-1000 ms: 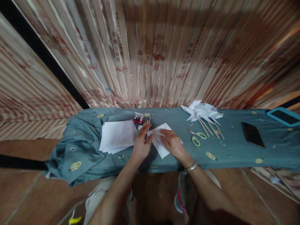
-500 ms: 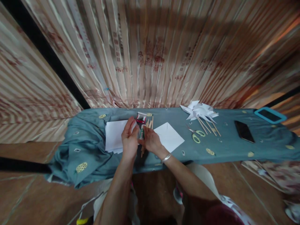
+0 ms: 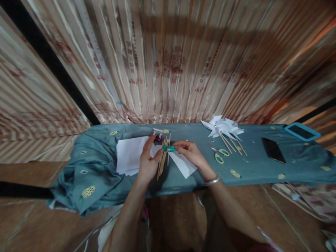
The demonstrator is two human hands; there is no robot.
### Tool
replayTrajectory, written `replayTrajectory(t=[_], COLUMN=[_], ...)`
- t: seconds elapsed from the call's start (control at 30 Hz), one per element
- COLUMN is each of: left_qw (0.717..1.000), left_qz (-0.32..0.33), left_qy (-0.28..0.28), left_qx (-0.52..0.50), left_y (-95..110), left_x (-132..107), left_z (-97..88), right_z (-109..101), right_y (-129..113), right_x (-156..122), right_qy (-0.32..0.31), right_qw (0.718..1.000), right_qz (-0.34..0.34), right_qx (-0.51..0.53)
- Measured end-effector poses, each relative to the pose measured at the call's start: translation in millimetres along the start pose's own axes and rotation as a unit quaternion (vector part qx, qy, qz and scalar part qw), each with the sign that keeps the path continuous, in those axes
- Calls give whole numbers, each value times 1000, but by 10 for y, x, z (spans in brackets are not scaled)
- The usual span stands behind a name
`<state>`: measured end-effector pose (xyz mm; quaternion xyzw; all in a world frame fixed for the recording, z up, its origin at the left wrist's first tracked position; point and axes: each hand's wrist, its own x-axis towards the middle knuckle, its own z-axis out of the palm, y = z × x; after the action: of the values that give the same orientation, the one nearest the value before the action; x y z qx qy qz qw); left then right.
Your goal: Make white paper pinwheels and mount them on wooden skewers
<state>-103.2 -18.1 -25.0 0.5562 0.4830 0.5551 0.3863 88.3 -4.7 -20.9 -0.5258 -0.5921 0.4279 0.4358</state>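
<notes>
A small green tube, probably a glue stick (image 3: 169, 149), lies level above the sticks. My right hand (image 3: 193, 153) pinches its right end between thumb and fingers. My left hand (image 3: 150, 157) is by the tube's other end, with thumb and fingers apart; whether the thumb touches the tube I cannot tell. Under the right hand is a white paper sheet (image 3: 185, 167), partly covered by it. Beneath the tube lie several thin wooden sticks (image 3: 163, 164). A stack of white paper (image 3: 130, 155) rests left of my left hand.
A small red box (image 3: 158, 136) sits behind the sticks. To the right are scissors (image 3: 219, 155) with light green handles, white paper pinwheels (image 3: 223, 126) on sticks, a black phone (image 3: 273, 149) and a blue-framed tablet (image 3: 302, 130). A patterned cloth (image 3: 252, 171) covers the table.
The green tube has turned from upright to level. My right hand has moved right and now covers more of the single sheet. My left hand's fingers remain apart.
</notes>
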Motion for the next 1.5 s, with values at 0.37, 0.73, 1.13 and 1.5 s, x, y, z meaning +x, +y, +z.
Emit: replayTrajectory(t=[0.37,0.73,1.13,1.5], left_qw=[972,972,882,850], left_qz=[-119,-122,119,111], left_qy=[-168,-200,-303,-321], left_qx=[-115,37,341,403], left_y=[73,-167,-217,-158], left_x=[-43,-150,-288,-269], left_z=[490,747,905,948], right_z=[-342,-759,-838,-754], right_y=[-188,349,561,481], right_x=[143,-17,-208,-164], right_qy=[-109,93,46,1], right_qw=[962,952,997,997], right_qz=[38,92,23,-45], right_qx=[249,276,65,-66])
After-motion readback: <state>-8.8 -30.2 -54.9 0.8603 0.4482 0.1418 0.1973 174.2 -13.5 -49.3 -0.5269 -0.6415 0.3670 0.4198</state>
